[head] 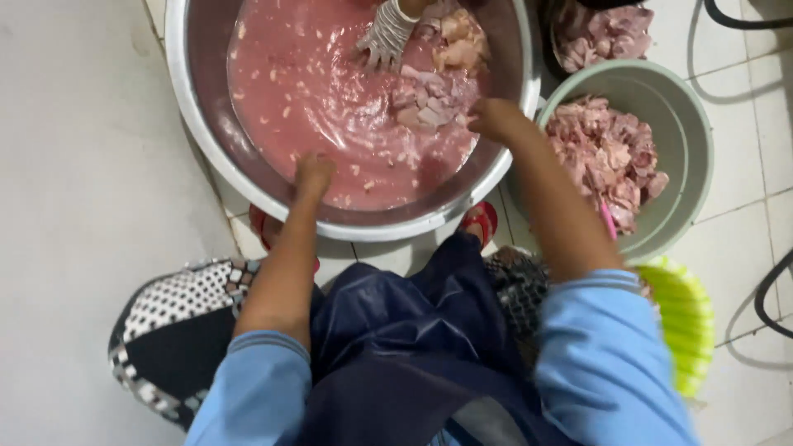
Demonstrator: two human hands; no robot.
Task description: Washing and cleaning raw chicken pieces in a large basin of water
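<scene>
Left hand [314, 171]: dipped into the pink water [314, 91] at about 6 o'clock of the steel basin [186, 91]; fingers under the surface, can't tell how far open or whether they hold anything.
Right hand [494, 118]: at about 4 o'clock inside the basin, on the edge of the meat pile [434, 91]; fingers curl down into the pieces, real grip can't be told.
Meat pile: pale pink chunks heaped in the basin's 2 o'clock part, half out of the water.
Pink water: cloudy, flecked with small white bits, fills most of the basin.
Other person's hand [387, 35]: in a grey knit glove, reaching in from 12 o'clock, fingertips in the water beside the meat.
Green bucket [686, 124]: on the floor at 3 o'clock of the basin, rims almost touching, holds more cut meat.
Dark tub [599, 33]: at 1 o'clock, also with meat.
Lime-green stool [686, 322]: behind the right elbow.
Floor [83, 165]: white tile.
</scene>
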